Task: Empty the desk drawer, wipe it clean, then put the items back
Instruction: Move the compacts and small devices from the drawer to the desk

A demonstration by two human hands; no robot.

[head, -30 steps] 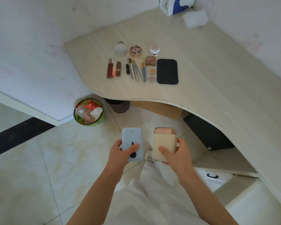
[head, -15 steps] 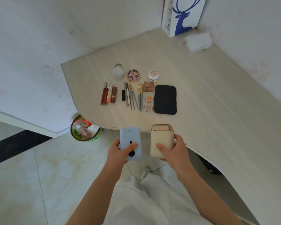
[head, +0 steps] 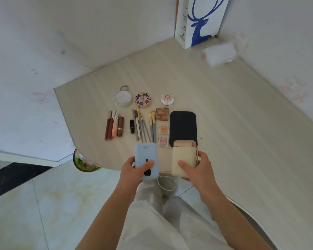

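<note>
Blue plastic fills my left hand (head: 132, 171): its grip is clamped on the flat pale-blue power bank (head: 146, 160), thumb across the front, a white cord looping below. My right hand (head: 197, 170) grasps the cream leather case (head: 183, 158). A second ago both hung over the tiled floor; now they sit above the pale wood table (head: 233, 123) edge, just beside the black rectangular pouch (head: 183, 124) and the makeup brushes (head: 146, 127). I judge emptying is nearly done; these two join the laid-out row.

Pale wooden corner desk (head: 224, 109) against white walls (head: 61, 42), above glossy beige floor tiles (head: 43, 204).
</note>
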